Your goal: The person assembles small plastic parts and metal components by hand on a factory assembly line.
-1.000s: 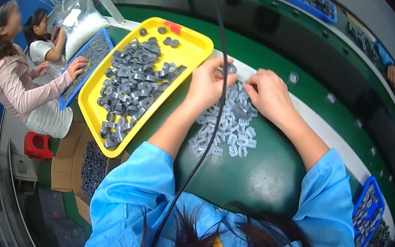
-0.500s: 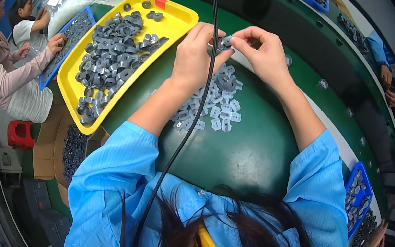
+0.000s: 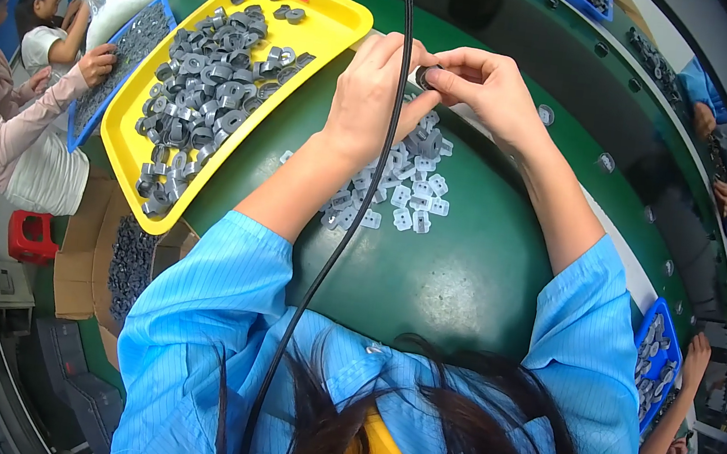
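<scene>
Both my hands meet over the far part of the green table (image 3: 455,297), fingers closed round one small dark grey ring-shaped part (image 3: 423,77). My left hand (image 3: 369,92) grips it from the left, while the thumb and fingers of my right hand (image 3: 487,92) pinch it from the right. Fingers cover most of the part, so whether a second piece sits in it cannot be seen. Below my hands lies a loose pile of small translucent plastic pieces (image 3: 401,195). Left of my left arm, a yellow tray (image 3: 339,20) holds many dark grey ring-shaped parts (image 3: 210,72).
A black cable (image 3: 336,264) hangs across the view, passing before my left hand. Beyond runs a dark conveyor belt (image 3: 644,162) carrying small clear pieces. A blue tray (image 3: 657,363) stands at right, a cardboard box (image 3: 77,269) at lower left. Co-workers sit left and right.
My right fingers have closed further over the ring-shaped part, and my hands are closer together. The view has shifted slightly. At lower right, another person's hand has risen beside the blue tray.
</scene>
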The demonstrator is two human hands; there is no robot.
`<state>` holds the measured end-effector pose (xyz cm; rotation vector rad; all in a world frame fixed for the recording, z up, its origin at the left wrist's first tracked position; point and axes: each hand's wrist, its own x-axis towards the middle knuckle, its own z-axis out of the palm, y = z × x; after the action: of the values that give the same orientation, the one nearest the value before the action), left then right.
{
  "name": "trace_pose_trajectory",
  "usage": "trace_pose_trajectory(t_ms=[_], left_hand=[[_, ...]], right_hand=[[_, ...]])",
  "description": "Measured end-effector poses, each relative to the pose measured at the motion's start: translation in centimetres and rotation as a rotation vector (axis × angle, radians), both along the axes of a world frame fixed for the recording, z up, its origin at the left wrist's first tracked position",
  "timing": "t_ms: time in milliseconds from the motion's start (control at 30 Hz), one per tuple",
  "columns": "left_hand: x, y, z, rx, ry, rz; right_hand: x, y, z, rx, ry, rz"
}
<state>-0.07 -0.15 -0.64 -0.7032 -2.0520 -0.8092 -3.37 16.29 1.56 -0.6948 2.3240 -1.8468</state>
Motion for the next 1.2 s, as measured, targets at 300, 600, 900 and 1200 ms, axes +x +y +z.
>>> trace_pose_trajectory(t_ms=[300, 600, 900, 1200], left_hand=[[-0.4, -0.9, 0.4, -0.179, 0.068, -0.095], [0.3, -0.5, 1.1, -0.133, 0.121, -0.033], [1.4, -2.2, 2.0, -0.27, -0.725, -0.393], [0.1, -2.2, 0.8, 0.229, -0.956, -0.453]], right_hand=[[-1.2, 2.5, 1.3, -0.002, -0.462, 0.248], [0.0, 1.2, 1.8, -0.135, -0.201, 0.247], [-4.3, 3.7, -2.6, -0.202, -0.447, -0.057], [-4.8, 4.7, -3.2, 0.498, 0.574, -0.479]])
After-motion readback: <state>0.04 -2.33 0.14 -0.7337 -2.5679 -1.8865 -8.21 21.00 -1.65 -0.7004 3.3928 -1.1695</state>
